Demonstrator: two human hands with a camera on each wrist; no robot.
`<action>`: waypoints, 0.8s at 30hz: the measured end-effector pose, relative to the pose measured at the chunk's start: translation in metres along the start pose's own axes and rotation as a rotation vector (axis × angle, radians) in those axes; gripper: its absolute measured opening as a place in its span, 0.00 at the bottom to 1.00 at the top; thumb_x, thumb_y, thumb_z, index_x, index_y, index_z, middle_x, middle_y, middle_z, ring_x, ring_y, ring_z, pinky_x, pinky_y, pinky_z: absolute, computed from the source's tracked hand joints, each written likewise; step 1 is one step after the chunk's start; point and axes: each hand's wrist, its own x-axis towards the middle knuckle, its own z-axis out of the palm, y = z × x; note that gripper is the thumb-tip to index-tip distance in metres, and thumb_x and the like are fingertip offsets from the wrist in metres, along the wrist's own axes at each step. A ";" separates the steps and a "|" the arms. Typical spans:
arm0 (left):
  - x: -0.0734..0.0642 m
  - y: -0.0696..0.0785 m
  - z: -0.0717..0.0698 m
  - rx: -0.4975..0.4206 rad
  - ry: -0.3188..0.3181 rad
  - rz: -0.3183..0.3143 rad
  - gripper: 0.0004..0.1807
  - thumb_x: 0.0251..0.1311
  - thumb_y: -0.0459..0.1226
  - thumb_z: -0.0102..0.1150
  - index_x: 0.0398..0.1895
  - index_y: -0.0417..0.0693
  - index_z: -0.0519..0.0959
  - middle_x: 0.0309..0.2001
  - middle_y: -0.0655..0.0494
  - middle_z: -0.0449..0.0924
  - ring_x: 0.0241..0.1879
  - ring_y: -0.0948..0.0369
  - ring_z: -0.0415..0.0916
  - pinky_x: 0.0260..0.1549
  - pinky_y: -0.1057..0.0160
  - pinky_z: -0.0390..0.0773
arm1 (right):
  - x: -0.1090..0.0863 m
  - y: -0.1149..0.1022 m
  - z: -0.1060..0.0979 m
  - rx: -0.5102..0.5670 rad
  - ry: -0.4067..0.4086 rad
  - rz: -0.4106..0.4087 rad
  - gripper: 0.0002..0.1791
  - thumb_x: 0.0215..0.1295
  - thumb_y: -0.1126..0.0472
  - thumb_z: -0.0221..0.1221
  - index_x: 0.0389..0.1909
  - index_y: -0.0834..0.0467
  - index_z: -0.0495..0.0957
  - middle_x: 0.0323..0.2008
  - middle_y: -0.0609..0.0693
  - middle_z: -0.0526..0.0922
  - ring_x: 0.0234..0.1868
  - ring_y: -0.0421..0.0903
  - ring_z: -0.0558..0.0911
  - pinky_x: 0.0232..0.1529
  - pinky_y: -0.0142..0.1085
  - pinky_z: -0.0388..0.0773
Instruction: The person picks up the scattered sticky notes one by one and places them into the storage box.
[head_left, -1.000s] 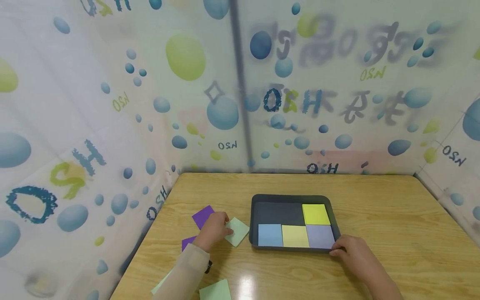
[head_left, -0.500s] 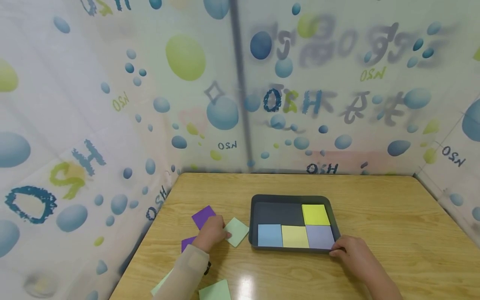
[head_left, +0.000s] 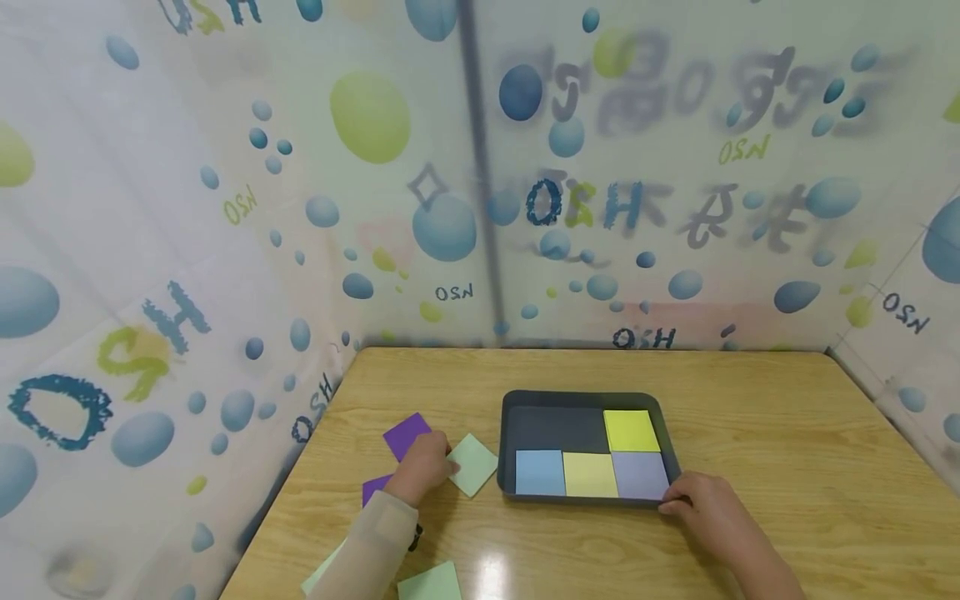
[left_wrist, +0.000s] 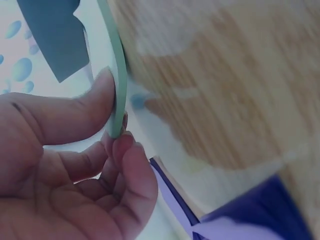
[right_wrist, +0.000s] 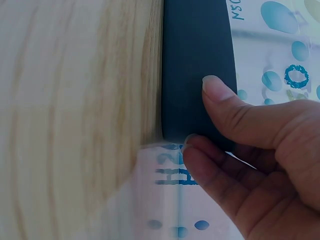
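My left hand [head_left: 423,468] pinches the left corner of a light green sticky note pad [head_left: 476,465], which lies turned like a diamond beside the tray. In the left wrist view the thumb presses one face of the green pad [left_wrist: 106,45], with fingertips behind its edge. The dark grey tray [head_left: 555,427] holds a bright yellow pad [head_left: 630,431] at back right. Along its front sit a blue pad [head_left: 540,472], a pale yellow pad [head_left: 590,474] and a lavender pad [head_left: 640,474]. My right hand [head_left: 705,508] grips the tray's front right corner, thumb against the dark wall [right_wrist: 192,65].
Two purple pads, one behind [head_left: 405,432] and one partly hidden [head_left: 373,487], lie around the left hand. Nearer the front are two more green pads, one [head_left: 432,582] beside the left sleeve [head_left: 367,546] and one [head_left: 321,570] partly under it. A patterned curtain [head_left: 585,275] surrounds the wooden table [head_left: 765,425].
The left hand's fingers have drawn back slightly to the left, from over the green pad to its corner. The right hand and the tray stay in place.
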 end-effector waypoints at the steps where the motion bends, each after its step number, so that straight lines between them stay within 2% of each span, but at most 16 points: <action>1: 0.000 0.000 0.000 0.003 0.001 0.006 0.10 0.62 0.34 0.68 0.41 0.36 0.80 0.38 0.46 0.82 0.39 0.52 0.79 0.41 0.54 0.82 | 0.000 0.000 0.000 0.002 -0.006 0.000 0.07 0.55 0.64 0.71 0.23 0.50 0.86 0.29 0.43 0.85 0.34 0.40 0.82 0.39 0.40 0.83; 7: -0.003 -0.001 -0.005 -0.022 0.031 0.047 0.03 0.65 0.30 0.59 0.38 0.36 0.79 0.36 0.46 0.81 0.36 0.54 0.77 0.36 0.56 0.80 | 0.002 -0.001 0.001 0.011 -0.028 0.012 0.06 0.55 0.65 0.71 0.24 0.51 0.86 0.29 0.43 0.85 0.34 0.41 0.82 0.39 0.41 0.83; 11: -0.003 0.001 -0.010 -0.056 0.046 0.081 0.04 0.66 0.27 0.55 0.38 0.34 0.79 0.36 0.46 0.81 0.37 0.54 0.77 0.36 0.56 0.80 | 0.002 -0.001 0.001 0.004 -0.016 0.010 0.07 0.55 0.64 0.71 0.23 0.50 0.86 0.29 0.43 0.85 0.34 0.41 0.82 0.39 0.40 0.82; 15: 0.000 0.005 -0.015 -0.038 0.058 0.097 0.04 0.66 0.26 0.54 0.39 0.34 0.79 0.39 0.44 0.81 0.39 0.52 0.79 0.38 0.55 0.81 | 0.003 -0.002 0.001 0.006 -0.016 0.008 0.06 0.55 0.64 0.71 0.23 0.50 0.86 0.29 0.43 0.85 0.34 0.40 0.82 0.39 0.40 0.82; 21: 0.008 0.012 -0.021 -0.040 0.043 0.083 0.06 0.68 0.26 0.54 0.42 0.34 0.80 0.43 0.44 0.82 0.42 0.52 0.79 0.39 0.56 0.82 | 0.003 -0.002 0.000 0.010 -0.044 0.043 0.07 0.56 0.65 0.71 0.24 0.51 0.86 0.29 0.43 0.85 0.35 0.41 0.81 0.41 0.42 0.83; 24: 0.010 0.016 -0.024 -0.029 0.042 0.107 0.07 0.69 0.26 0.53 0.43 0.35 0.81 0.44 0.43 0.81 0.44 0.52 0.79 0.40 0.56 0.82 | 0.003 -0.002 -0.002 0.010 -0.056 0.055 0.06 0.57 0.65 0.70 0.25 0.51 0.86 0.30 0.44 0.85 0.35 0.41 0.81 0.41 0.44 0.83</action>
